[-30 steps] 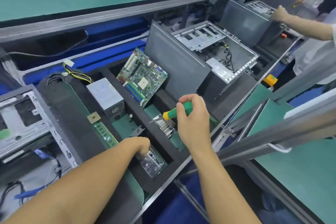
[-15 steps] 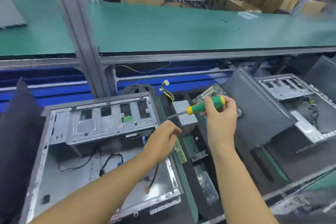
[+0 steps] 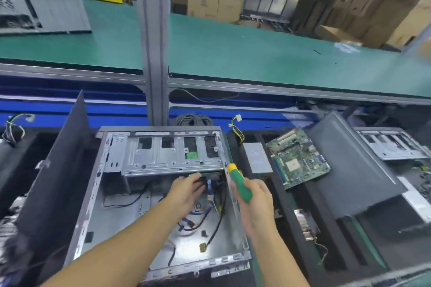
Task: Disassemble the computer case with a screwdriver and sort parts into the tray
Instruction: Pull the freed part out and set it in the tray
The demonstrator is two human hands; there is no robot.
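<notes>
**Q:** Step in hand, done well?
**A:** Probably freeing cables (image 3: 219, 219). Left hand (image 3: 186, 190) fingers reach under the drive cage (image 3: 163, 158) of the computer case (image 3: 130, 205), grip unclear. Pull connectors, not wires. Right hand (image 3: 256, 202) fingers clamp the screwdriver (image 3: 241, 187) at the case's right wall.
**Q:** Counts?
**A:** One case, one screwdriver. In the tray (image 3: 289, 212) right of the case: one motherboard (image 3: 298, 161), one power supply (image 3: 257, 158).

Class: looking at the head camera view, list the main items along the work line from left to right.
Upright dark side panel → open computer case → grey power supply → green motherboard → second dark side panel → another open case.
</notes>
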